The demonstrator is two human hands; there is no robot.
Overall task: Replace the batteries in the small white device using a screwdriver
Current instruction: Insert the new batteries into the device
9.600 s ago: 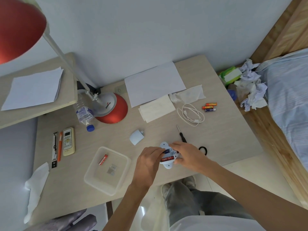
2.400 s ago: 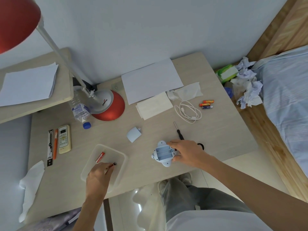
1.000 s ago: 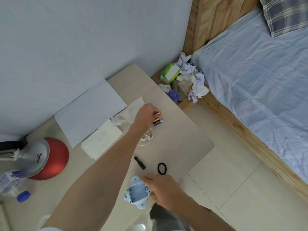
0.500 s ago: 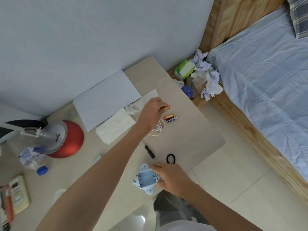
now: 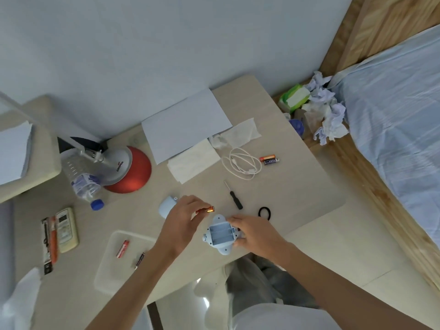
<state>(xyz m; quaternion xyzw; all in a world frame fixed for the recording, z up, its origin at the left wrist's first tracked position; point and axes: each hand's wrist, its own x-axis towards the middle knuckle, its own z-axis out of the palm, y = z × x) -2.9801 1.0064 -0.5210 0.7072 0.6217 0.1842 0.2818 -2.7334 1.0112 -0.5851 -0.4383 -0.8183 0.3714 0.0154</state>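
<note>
Left hand (image 5: 183, 216) pinches an orange cylindrical battery (image 5: 205, 210); right hand (image 5: 253, 232) steadies the small white plastic device (image 5: 220, 234), whose empty bay needs polarity-matched seating next.

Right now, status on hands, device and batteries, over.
Left hand pinches an orange battery above the desk. Right hand steadies the white device, compartment open and empty. Two fresh batteries wait by the cable. Nothing in the way.

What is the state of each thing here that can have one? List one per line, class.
white device: back open, battery bay empty
left hand: pinching an orange battery
right hand: steadying the device
battery cover: off, lying on the desk
screwdriver: lying unused
clear tray: holds two batteries
water bottle: capped, lying down
</note>
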